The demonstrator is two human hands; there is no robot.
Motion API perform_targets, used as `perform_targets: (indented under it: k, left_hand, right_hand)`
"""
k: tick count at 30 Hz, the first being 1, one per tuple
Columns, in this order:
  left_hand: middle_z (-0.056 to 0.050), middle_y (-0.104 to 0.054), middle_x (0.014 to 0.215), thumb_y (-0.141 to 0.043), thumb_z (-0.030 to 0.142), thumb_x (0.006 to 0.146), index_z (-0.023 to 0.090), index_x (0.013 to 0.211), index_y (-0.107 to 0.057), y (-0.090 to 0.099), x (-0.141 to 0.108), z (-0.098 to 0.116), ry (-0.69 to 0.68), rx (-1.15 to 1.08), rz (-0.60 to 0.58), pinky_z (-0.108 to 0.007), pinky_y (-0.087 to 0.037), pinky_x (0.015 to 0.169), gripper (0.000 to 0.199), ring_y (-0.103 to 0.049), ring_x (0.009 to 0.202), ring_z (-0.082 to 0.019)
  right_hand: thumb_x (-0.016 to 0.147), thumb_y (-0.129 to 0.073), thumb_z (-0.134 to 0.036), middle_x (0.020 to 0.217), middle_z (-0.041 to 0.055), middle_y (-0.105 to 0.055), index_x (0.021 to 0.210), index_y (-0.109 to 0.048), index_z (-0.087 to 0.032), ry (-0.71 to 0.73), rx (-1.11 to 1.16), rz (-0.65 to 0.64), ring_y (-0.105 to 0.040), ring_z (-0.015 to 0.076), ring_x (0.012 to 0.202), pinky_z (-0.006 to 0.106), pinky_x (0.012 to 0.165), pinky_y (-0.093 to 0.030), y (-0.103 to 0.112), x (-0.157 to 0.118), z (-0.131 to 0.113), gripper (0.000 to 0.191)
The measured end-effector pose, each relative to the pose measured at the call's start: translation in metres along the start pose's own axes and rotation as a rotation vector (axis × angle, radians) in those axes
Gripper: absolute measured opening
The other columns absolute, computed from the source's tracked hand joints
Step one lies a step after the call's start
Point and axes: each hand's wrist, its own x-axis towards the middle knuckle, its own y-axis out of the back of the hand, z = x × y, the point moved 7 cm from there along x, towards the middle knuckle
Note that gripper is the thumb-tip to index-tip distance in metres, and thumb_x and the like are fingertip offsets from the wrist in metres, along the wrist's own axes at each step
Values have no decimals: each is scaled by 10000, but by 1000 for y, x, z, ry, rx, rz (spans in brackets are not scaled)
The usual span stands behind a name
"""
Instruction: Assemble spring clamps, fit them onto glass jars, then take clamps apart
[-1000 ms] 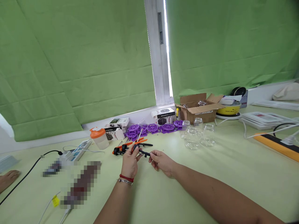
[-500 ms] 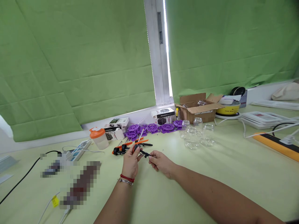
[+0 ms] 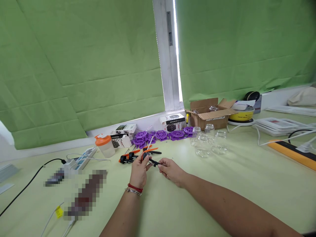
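Note:
A black stick-like part (image 3: 154, 162) with a round black head, orange trim and a thin pale rod pointing up is held between my two hands. My left hand (image 3: 138, 171), with a red band and a silver bracelet at its wrist, is closed around the round head. My right hand (image 3: 170, 169) pinches the far end of the black stick, and its fingertips partly cover that end. Just beyond my left hand lie similar black-and-orange parts (image 3: 125, 158) with thin metal rods. Orange blade-like pieces (image 3: 151, 149) rest behind the held part.
Purple round lattice pieces (image 3: 161, 135) line the back, beside printed boxes (image 3: 172, 122). Clear glass jars (image 3: 203, 144) stand at right before an open cardboard box (image 3: 214, 119). An orange-lidded shaker (image 3: 106, 148), a power strip (image 3: 87, 158) and cables lie left; an orange-black power strip (image 3: 291, 153) lies right.
Both hands keep almost the same place and grip on the black part. The whole view has shifted only very slightly.

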Motion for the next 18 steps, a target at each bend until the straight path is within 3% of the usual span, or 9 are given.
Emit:
perform_targets:
  k: [18]
  left_hand:
    - [-39, -589, 929, -713, 350, 642, 182, 970, -624, -3, -1, -2, -4, 20, -7, -320, -534, 712, 380, -593, 888, -176]
  right_hand:
    - [759, -562, -319, 559, -69, -474, 772, -473, -187, -28, 10, -22, -309, 40, 409, 195, 411, -193, 3, 1, 3, 160]
